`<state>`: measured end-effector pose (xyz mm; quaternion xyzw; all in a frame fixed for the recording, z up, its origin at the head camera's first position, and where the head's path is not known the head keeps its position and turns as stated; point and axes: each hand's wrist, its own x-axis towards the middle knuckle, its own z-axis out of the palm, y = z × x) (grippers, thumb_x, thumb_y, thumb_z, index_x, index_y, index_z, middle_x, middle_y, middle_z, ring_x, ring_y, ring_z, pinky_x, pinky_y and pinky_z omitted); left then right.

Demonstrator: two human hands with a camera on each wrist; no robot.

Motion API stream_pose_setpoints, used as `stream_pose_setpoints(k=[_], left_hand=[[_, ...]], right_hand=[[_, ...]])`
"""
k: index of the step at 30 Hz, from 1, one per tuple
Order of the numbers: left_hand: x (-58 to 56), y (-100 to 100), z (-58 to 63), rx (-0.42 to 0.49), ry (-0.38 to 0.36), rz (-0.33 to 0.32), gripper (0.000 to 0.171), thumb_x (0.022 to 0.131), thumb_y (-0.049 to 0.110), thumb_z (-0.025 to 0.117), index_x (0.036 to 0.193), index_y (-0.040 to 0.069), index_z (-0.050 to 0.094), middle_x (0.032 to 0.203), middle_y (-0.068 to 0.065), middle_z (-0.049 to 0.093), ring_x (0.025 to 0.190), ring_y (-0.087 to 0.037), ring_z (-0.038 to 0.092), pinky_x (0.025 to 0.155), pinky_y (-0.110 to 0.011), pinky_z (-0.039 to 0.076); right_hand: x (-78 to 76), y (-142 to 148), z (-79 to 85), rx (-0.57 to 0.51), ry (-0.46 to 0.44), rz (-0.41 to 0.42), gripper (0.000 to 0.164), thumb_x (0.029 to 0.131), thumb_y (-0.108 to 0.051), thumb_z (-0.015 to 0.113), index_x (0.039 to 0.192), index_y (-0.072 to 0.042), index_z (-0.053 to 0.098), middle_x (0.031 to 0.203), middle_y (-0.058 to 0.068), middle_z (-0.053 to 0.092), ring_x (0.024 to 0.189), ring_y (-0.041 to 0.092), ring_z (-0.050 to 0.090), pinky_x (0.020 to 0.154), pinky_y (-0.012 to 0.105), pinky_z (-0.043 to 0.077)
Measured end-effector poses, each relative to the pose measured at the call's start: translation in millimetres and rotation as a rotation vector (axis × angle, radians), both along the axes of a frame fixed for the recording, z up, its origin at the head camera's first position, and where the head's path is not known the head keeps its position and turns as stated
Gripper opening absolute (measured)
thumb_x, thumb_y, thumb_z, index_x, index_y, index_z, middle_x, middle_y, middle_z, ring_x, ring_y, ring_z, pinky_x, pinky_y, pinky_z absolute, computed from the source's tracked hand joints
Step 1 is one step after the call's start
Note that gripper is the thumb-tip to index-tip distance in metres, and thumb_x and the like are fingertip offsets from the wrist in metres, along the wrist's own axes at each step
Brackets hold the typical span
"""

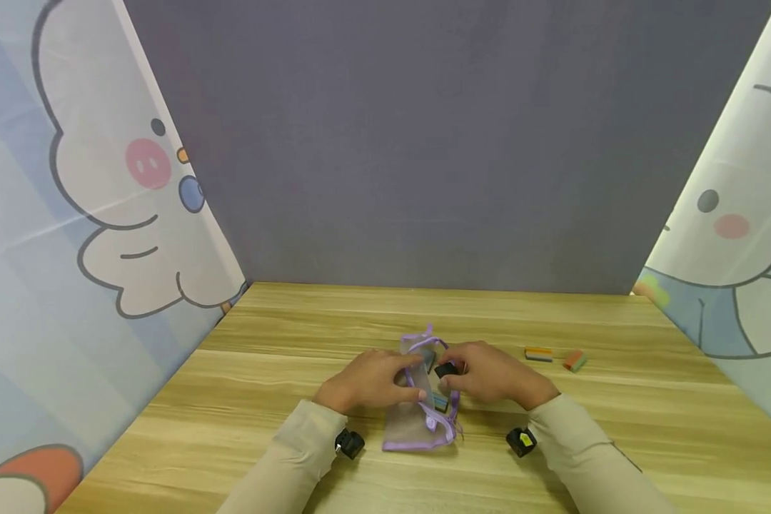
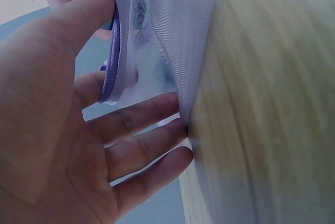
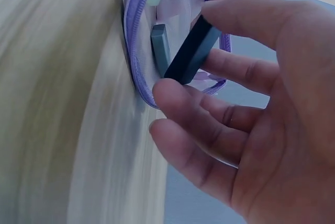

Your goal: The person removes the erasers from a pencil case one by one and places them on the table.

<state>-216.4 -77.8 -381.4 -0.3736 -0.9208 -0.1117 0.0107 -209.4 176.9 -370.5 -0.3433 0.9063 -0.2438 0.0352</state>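
Observation:
A mesh zipper bag [image 1: 411, 432] with purple trim lies on the wooden table, its mouth open toward the right. My left hand [image 1: 373, 382] holds the zippered edge between thumb and index finger; its other fingers extend along the mesh in the left wrist view. At the mouth, my right hand [image 1: 491, 375] pinches a small black block [image 3: 193, 48] between thumb and fingers. Inside the bag sits a grey-green block [image 3: 160, 48], seen in the right wrist view. A blue striped piece [image 1: 440, 402] also shows within the bag.
To the right on the table lie an orange-and-grey block [image 1: 539, 354] and a reddish block with a grey-green side [image 1: 575, 360]. A dark grey panel [image 1: 398, 157] stands behind the table [image 1: 283, 328]. Printed cloths hang at both sides.

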Motion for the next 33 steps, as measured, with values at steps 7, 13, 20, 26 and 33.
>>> stream_pose_setpoints(k=[7,13,20,26,33], left_hand=[[0.0,0.5,-1.6,-0.003,0.001,0.002,0.069,0.091,0.063,0.061,0.146,0.022,0.055,0.127,-0.003,0.066,0.092,-0.007,0.058,0.078,-0.028,0.048],[-0.9,0.6,-2.7,-0.001,-0.001,-0.003,0.070,0.091,0.064,0.060,0.147,0.022,0.054,0.122,0.000,0.066,0.078,-0.006,0.055,0.067,-0.025,0.044],[0.0,0.6,1.2,0.007,0.003,-0.009,0.069,0.092,0.062,0.060,0.146,0.021,0.055,0.123,0.000,0.066,0.080,-0.007,0.054,0.068,-0.026,0.044],[0.4,0.4,0.9,-0.006,0.015,-0.001,0.069,0.092,0.063,0.059,0.146,0.021,0.054,0.128,-0.003,0.066,0.089,-0.008,0.057,0.077,-0.029,0.048],[1.6,1.3,1.4,-0.019,0.022,0.010,0.069,0.092,0.063,0.059,0.147,0.022,0.054,0.127,-0.003,0.066,0.095,-0.009,0.060,0.083,-0.032,0.050]], right_hand=[[0.0,1.2,-2.7,-0.054,-0.035,-0.005,0.027,0.095,-0.026,0.069,0.119,-0.013,0.069,0.095,-0.009,0.066,0.079,0.007,0.059,0.070,0.031,0.050],[1.4,3.3,-3.4,-0.066,-0.013,0.001,0.028,0.095,-0.026,0.069,0.119,-0.011,0.069,0.091,-0.009,0.067,0.078,0.006,0.060,0.069,0.031,0.051],[2.0,5.1,-0.6,-0.061,-0.045,-0.012,0.031,0.097,-0.029,0.067,0.122,-0.011,0.068,0.092,-0.008,0.066,0.081,0.007,0.061,0.071,0.032,0.051],[1.4,5.2,-2.3,-0.061,-0.042,-0.009,0.032,0.097,-0.029,0.068,0.122,-0.010,0.068,0.091,-0.008,0.067,0.080,0.006,0.062,0.071,0.031,0.052],[1.4,7.7,-2.8,-0.060,-0.046,-0.016,0.034,0.097,-0.031,0.067,0.122,-0.009,0.067,0.089,-0.009,0.067,0.080,0.006,0.062,0.071,0.031,0.052]])
